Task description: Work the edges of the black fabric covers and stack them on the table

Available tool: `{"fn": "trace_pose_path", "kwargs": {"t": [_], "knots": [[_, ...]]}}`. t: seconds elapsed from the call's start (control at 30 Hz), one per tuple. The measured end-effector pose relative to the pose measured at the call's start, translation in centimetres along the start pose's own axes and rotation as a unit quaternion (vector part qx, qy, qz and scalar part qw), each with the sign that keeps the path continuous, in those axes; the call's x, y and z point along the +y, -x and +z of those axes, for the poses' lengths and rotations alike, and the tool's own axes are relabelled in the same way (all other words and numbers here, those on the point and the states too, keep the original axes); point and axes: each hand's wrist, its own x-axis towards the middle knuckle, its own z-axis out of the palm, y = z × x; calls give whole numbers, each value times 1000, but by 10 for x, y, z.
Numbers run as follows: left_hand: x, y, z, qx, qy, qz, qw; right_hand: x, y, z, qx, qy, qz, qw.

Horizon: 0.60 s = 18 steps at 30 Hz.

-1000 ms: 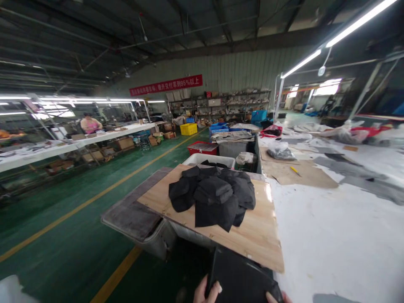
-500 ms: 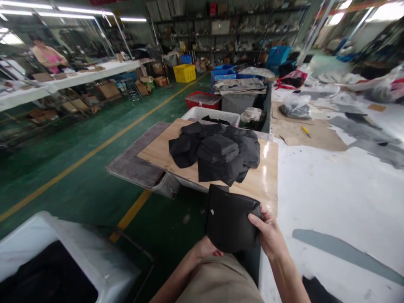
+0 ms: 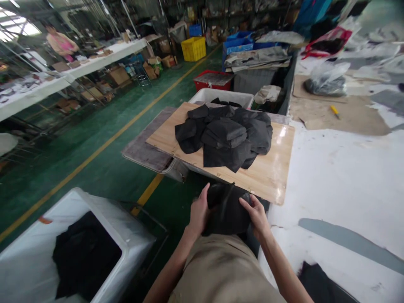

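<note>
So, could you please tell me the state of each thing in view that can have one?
Left hand, gripping the black piece
Right hand, gripping the same piece
Black piece, held, bent
Wooden board, lying flat, partly covered
Black pile, heaped loosely on the board
White bin at lower left, open, black material inside
Plastic bag, filled, closure unclear
Yellow tool, lying on brown sheet

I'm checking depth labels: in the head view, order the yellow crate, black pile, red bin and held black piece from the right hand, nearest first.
1. Held black piece: in the right hand's grip.
2. Black pile: ahead, on the wooden board.
3. Red bin: beyond the board.
4. Yellow crate: farther back, left.
</note>
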Motion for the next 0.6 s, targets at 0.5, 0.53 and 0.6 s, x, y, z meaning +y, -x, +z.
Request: {"fn": "trace_pose_path", "kwargs": {"t": [0.5, 0.53, 0.6], "knots": [[10, 18, -29, 35, 259, -112, 959, 10, 10, -7, -23, -3, -87, 996], [11, 19, -29, 38, 267, -109, 957, 8, 12, -8, -36, -1, -93, 995], [13, 21, -28, 40, 280, -100, 954, 4, 16, -10, -56, 9, -92, 994]]}}
